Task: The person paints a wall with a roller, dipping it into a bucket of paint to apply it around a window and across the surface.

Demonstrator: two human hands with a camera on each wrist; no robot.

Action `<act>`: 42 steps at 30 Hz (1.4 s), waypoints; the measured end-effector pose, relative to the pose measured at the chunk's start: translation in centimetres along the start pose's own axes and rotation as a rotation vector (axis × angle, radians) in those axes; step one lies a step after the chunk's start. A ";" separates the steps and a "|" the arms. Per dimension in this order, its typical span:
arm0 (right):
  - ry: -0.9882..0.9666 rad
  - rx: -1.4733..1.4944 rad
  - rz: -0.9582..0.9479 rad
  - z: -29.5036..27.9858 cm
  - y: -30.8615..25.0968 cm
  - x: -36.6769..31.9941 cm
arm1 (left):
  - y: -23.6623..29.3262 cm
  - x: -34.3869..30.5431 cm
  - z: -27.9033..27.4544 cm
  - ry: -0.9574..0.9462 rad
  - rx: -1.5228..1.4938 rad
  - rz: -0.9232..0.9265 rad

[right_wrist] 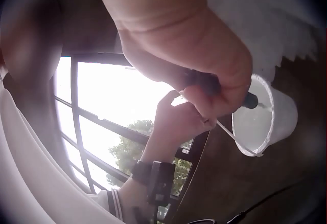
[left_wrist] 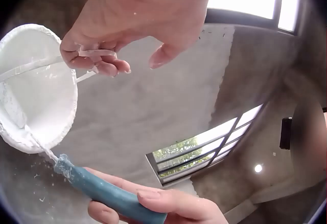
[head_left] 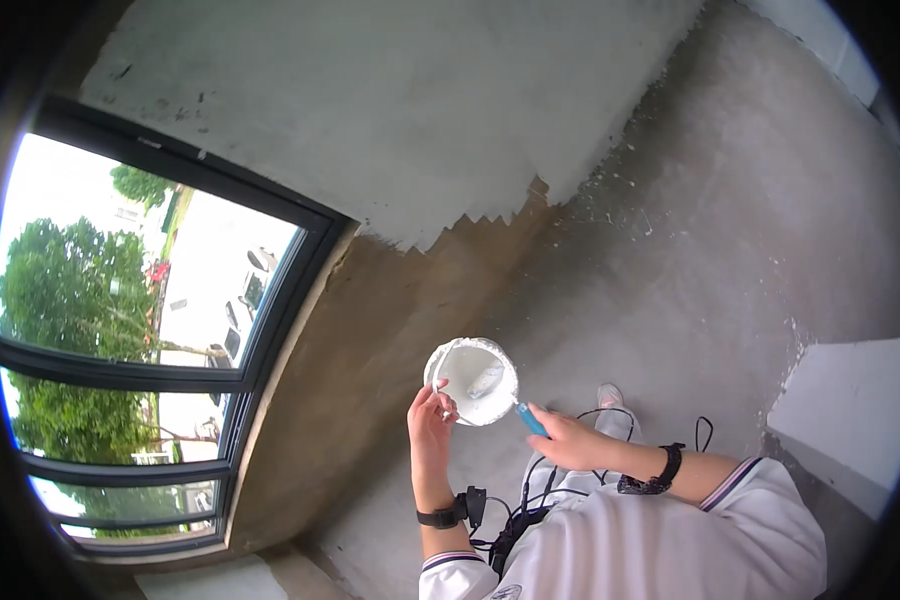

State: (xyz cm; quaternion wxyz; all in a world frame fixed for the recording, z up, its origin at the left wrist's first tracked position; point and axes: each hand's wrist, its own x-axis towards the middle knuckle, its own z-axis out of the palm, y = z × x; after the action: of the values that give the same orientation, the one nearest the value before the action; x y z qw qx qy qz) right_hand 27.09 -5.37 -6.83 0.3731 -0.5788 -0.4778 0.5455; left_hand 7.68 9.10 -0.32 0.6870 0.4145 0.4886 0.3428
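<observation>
A white bucket (head_left: 440,352) hangs tilted in front of the body, its mouth facing up toward the head camera and its rim crusted with white paste. My left hand (head_left: 432,425) holds it by the thin white handle (left_wrist: 38,66), with fingers curled round that strip. My right hand (head_left: 573,440) grips the blue handle (left_wrist: 104,185) of a trowel. The trowel's thin metal shank (left_wrist: 43,146) crosses the bucket's rim, and its blade (left_wrist: 13,106), coated in white, lies inside against the wall. In the right wrist view, the right hand (right_wrist: 225,75) partly covers the trowel handle.
A wall (head_left: 370,110) with grey-white coating ends in a jagged edge above a bare brown strip (head_left: 400,290). Dark-framed windows (head_left: 170,375) stand at left. White spatters mark the concrete floor (head_left: 750,200); a pale board (head_left: 845,410) lies at right. Black cables (head_left: 530,490) hang at the waist.
</observation>
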 end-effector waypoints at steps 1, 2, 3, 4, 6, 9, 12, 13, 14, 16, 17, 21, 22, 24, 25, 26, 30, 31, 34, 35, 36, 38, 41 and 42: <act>0.021 0.016 0.020 0.4 -0.2 0.2 | -0.5 0.1 0.5 0.001 0.017 -0.004; -0.072 0.072 0.092 0.6 -0.6 0.7 | -0.9 0.2 0.8 0.009 0.032 -0.004; -0.170 0.127 0.159 0.9 -0.8 1.0 | -0.9 0.2 1.1 0.001 0.038 -0.019; -0.165 0.133 0.168 1.3 -0.7 1.1 | -0.7 0.2 1.3 -0.011 0.002 -0.031; -0.185 0.091 0.167 1.9 -0.4 1.5 | -0.6 0.4 1.8 -0.017 -0.035 -0.043; -0.213 0.059 0.102 1.7 -0.5 1.6 | -0.1 0.3 1.8 -0.074 -0.087 -0.129; -0.176 -0.099 0.014 1.2 0.2 3.0 | 0.0 0.4 2.5 -0.209 -0.153 -0.268; -0.180 -0.125 -0.009 1.2 0.7 3.6 | -0.1 0.4 2.7 -0.212 -0.105 -0.305; -0.168 -0.120 -0.004 0.6 0.0 3.6 | -0.1 0.3 2.9 -0.213 -0.057 -0.340; -0.253 -0.235 0.040 -0.8 -1.6 3.8 | 0.2 0.4 3.6 -0.234 -0.040 -0.366; -0.247 -0.232 0.038 -0.5 -1.3 4.1 | 0.2 0.4 3.7 -0.241 -0.073 -0.374; -0.257 -0.253 -0.090 -0.1 0.8 4.6 | 0.8 0.4 3.7 -0.208 -0.129 -0.358; -0.270 -0.224 -0.114 -0.3 1.1 4.7 | 1.0 0.5 3.5 -0.183 -0.135 -0.338; -0.274 -0.285 -0.140 -0.5 1.9 4.6 | 1.0 1.1 2.2 -0.192 -0.107 -0.291; -0.278 -0.344 -0.160 -0.5 2.2 4.5 | 1.1 1.4 1.5 -0.201 -0.080 -0.248; -0.279 -0.342 -0.157 -0.3 2.5 4.3 | 1.2 1.5 0.9 -0.200 -0.080 -0.252; -0.257 -0.347 -0.182 -0.6 1.0 3.6 | 2.3 2.2 -0.5 -0.197 -0.143 -0.162; -0.251 -0.309 -0.190 -0.6 0.4 3.5 | 2.3 2.4 -1.1 -0.187 -0.157 -0.125; -0.216 -0.276 -0.209 -0.4 -1.9 3.0 | 2.8 2.6 -2.5 -0.189 -0.200 -0.062; -0.221 -0.280 -0.213 -0.6 -3.2 2.6 | 3.1 2.4 -2.7 -0.216 -0.179 -0.057; -0.212 -0.238 -0.145 -0.8 -4.8 2.2 | 3.6 2.2 -2.9 -0.243 -0.158 -0.052; -0.210 -0.199 -0.074 -1.0 -6.6 1.7 | 4.5 1.5 -2.8 -0.294 -0.218 -0.130; -0.146 -0.163 -0.063 -0.9 -7.5 2.1 | 5.0 1.4 -2.9 -0.387 -0.251 -0.243; -0.129 -0.168 -0.067 -1.2 -7.6 2.7 | 4.9 1.5 -3.0 -0.427 -0.224 -0.275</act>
State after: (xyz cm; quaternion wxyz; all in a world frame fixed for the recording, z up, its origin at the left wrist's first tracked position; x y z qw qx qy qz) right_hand 27.01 -0.66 -0.16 0.3095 -0.5555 -0.5640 0.5268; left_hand 4.95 13.18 2.99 0.8561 0.3285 0.3436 0.2031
